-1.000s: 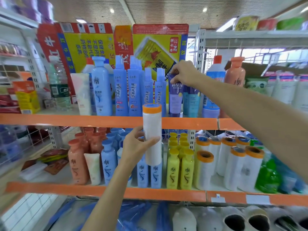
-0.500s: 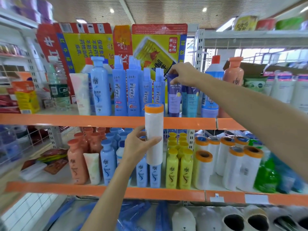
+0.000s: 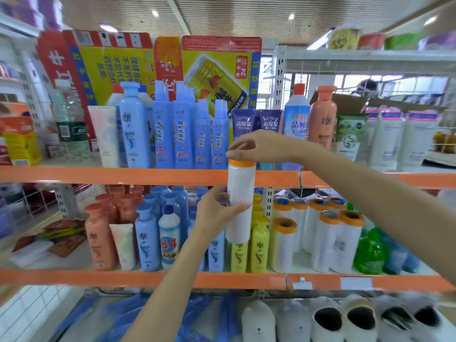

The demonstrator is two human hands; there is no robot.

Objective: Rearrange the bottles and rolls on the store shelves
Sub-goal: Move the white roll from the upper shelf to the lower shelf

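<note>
A white roll with an orange top [image 3: 240, 193] stands upright in the air in front of the shelves. My left hand [image 3: 217, 213] grips its lower half from the left. My right hand [image 3: 259, 146] rests over its orange top, fingers curled around the rim. Two purple tubes [image 3: 256, 124] stand on the upper shelf [image 3: 123, 175] behind my right hand, beside a row of blue bottles [image 3: 182, 129]. Several more white rolls with orange tops [image 3: 320, 233] stand on the lower shelf [image 3: 123, 277] to the right.
Orange, blue and yellow bottles [image 3: 259, 243] fill the lower shelf's left and middle. A white cleaner bottle [image 3: 296, 114] and an orange bottle [image 3: 322, 119] stand right of the purple tubes. White slippers [image 3: 320, 319] lie on the bottom level. Cardboard signs [image 3: 217, 70] back the upper shelf.
My right hand has let go of the purple tube on the upper shelf and come down onto the top of the roll. My left hand still holds the roll.
</note>
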